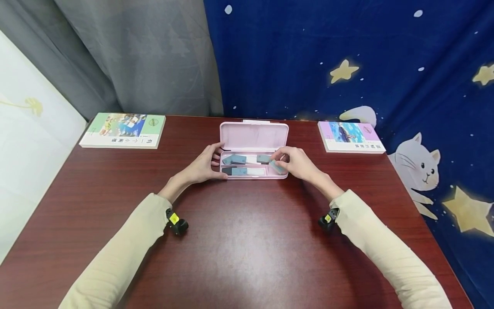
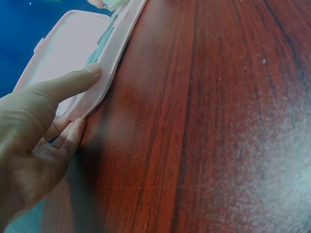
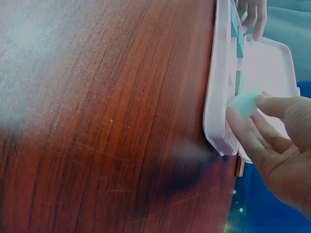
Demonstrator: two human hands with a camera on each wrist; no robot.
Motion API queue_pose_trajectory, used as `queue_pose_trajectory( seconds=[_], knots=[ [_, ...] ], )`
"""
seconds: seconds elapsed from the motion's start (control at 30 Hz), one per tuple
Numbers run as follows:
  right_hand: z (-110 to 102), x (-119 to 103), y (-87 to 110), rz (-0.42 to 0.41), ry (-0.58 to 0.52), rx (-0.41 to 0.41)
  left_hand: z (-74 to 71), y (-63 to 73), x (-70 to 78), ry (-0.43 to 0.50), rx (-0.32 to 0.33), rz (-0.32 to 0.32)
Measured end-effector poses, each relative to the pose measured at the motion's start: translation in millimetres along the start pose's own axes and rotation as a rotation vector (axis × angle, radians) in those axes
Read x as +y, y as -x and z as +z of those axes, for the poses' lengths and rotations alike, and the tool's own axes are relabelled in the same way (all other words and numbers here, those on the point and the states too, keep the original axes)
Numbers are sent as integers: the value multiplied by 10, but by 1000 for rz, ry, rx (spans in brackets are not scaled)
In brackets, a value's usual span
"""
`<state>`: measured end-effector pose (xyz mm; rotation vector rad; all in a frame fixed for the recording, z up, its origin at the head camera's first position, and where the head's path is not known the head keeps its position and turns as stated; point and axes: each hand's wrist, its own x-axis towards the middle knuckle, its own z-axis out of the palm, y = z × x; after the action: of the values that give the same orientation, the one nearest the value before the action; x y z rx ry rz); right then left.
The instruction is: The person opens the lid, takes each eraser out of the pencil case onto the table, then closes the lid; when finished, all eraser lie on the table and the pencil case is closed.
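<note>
A pink pencil case lies with its lid raised toward the back. Blue-grey erasers with white sleeves sit in its two long compartments. My left hand grips the case's left end; in the left wrist view the thumb lies along the front wall and the fingers curl at the end below. With thumb and fingers, my right hand pinches a pale green eraser over the case's right end. Near those fingers, another grey-blue piece lies in the back compartment.
A green-and-white book lies at the table's back left, and a purple-and-white book at the back right. The brown table ends at a grey curtain and a blue one with stars.
</note>
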<state>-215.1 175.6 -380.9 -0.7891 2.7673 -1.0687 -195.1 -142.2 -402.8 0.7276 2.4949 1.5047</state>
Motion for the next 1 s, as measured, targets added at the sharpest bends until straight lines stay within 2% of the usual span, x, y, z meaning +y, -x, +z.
queue_pose_trajectory(
  seconds=[0.13, 0.23, 0.4, 0.43, 0.53, 0.77, 1.0],
  knots=[
    [-9, -28, 16, 37, -16, 0, 12, -38, -193, -21, 2, -6],
    [-12, -42, 27, 71, -44, 11, 9, -52, -247, -20, -3, -11],
    [-8, -21, 36, 143, -151, 27, 9, -58, -247, -21, -6, -17],
    [-7, -9, 35, 154, -177, 29, 3, -46, -186, -14, -8, -20],
    [-13, 21, 33, 197, -252, 30, 3, -46, -190, -15, -7, -16],
    [-64, 88, 56, 306, -504, 45, 9, -52, -247, -21, -2, -15],
    [-145, 186, 97, 371, -569, 82, 3, -60, -242, -23, -10, -26]
  ],
)
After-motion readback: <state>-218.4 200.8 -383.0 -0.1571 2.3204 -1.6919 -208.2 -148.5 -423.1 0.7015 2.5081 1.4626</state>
